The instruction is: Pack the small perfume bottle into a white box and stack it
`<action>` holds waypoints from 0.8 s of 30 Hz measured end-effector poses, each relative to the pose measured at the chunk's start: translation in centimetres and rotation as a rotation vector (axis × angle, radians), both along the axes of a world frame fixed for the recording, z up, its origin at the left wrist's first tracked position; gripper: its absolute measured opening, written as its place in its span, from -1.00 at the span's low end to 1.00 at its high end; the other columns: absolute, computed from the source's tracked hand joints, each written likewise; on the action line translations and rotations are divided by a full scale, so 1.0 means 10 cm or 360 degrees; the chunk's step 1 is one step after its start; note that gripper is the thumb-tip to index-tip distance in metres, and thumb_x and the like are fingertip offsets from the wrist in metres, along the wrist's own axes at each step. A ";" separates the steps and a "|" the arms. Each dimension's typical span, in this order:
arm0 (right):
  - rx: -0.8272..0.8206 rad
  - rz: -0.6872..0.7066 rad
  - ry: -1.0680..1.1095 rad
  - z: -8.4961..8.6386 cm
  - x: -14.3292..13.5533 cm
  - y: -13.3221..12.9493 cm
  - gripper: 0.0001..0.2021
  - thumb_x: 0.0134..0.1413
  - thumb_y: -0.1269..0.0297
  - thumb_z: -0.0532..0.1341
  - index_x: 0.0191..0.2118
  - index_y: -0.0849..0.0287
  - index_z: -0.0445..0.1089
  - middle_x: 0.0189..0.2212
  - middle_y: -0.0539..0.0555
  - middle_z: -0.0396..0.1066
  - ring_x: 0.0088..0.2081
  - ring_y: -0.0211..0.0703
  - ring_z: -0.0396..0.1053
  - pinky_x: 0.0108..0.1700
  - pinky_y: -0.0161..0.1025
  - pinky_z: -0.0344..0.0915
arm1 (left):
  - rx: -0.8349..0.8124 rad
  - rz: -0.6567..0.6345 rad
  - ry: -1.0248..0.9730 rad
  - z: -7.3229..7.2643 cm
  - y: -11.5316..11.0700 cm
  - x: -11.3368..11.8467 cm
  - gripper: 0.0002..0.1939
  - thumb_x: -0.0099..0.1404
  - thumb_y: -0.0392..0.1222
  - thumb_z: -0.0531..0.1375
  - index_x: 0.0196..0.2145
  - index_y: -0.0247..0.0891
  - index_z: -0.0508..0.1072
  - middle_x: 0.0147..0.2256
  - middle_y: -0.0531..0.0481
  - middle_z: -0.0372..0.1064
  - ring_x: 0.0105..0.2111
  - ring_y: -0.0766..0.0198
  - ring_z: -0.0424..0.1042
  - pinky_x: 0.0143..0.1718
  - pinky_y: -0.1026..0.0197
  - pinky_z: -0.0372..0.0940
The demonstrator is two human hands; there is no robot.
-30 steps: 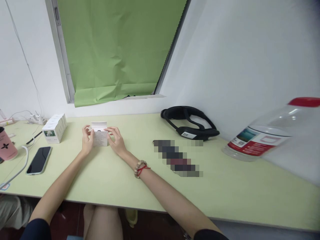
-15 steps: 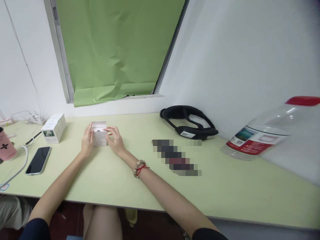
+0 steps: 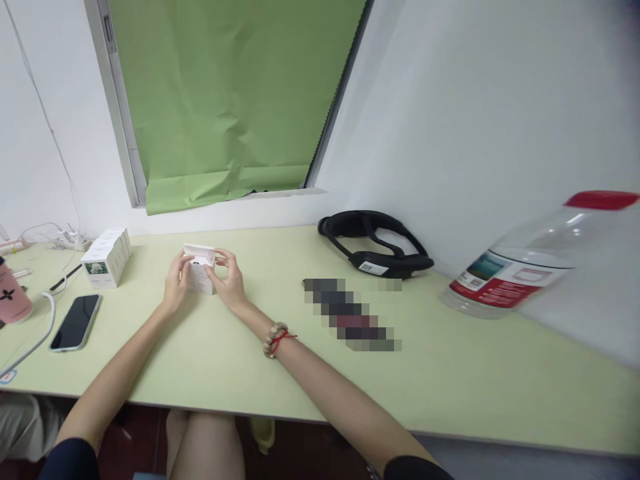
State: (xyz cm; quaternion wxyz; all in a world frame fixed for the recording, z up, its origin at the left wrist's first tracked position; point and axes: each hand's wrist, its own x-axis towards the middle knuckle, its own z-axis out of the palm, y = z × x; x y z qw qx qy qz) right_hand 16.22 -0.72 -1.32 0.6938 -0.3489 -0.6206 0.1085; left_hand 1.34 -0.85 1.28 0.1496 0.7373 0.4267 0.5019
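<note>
A small white cardboard box (image 3: pixel 201 279) stands on the pale green table between my hands, its top flap (image 3: pixel 199 251) raised and tipped forward. My left hand (image 3: pixel 176 280) grips the box's left side, thumb at the front near the top edge. On the other side my right hand (image 3: pixel 229 280) has its thumb against the front right and its fingers at the flap's right end. The inside of the box is mostly hidden. A beaded bracelet with a red string circles my right wrist.
Several white boxes (image 3: pixel 106 259) stand in a row at the left, with a phone (image 3: pixel 76 323), a pink cup (image 3: pixel 13 297) and cables nearby. To the right are a black headset (image 3: pixel 377 245), a pixelated object (image 3: pixel 345 313) and a large plastic bottle (image 3: pixel 515 267) by the wall.
The box's flap has tilted from standing up to leaning forward over the top. My right hand's fingers have risen to the flap, and the box has turned slightly.
</note>
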 end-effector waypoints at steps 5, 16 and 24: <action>0.0136 -0.0088 -0.0256 0.01 0.05 -0.04 -0.63 0.26 0.04 0.13 0.07 0.13 0.25 -0.01 0.19 0.37 -0.02 -0.05 0.37 0.01 -0.06 0.33 | -0.0055 0.0053 -0.0045 -0.10 -0.01 0.02 -0.61 0.43 0.04 -0.07 0.02 -0.26 0.28 0.13 -0.23 0.23 0.08 0.16 0.30 0.08 0.07 0.21; 0.0065 0.0076 -0.0119 0.09 0.08 -0.03 -0.73 0.33 0.15 0.02 -0.17 0.14 0.41 -0.17 0.13 0.43 -0.09 -0.11 0.39 -0.05 -0.11 0.37 | 0.0126 0.0111 0.0076 -0.22 -0.04 0.07 -0.59 0.40 0.08 -0.04 0.04 -0.26 0.20 0.23 -0.28 0.05 0.18 0.14 0.19 0.14 0.04 0.18; 0.0090 0.0163 -0.0095 0.10 0.09 -0.03 -0.77 0.32 0.21 0.03 -0.18 0.14 0.41 -0.18 0.12 0.42 -0.08 -0.13 0.38 -0.14 -0.19 0.38 | 0.0051 0.0078 0.0026 -0.15 -0.09 0.07 -0.62 0.40 0.09 -0.05 -0.03 -0.27 0.22 0.19 -0.31 0.11 0.16 0.14 0.24 0.10 0.05 0.22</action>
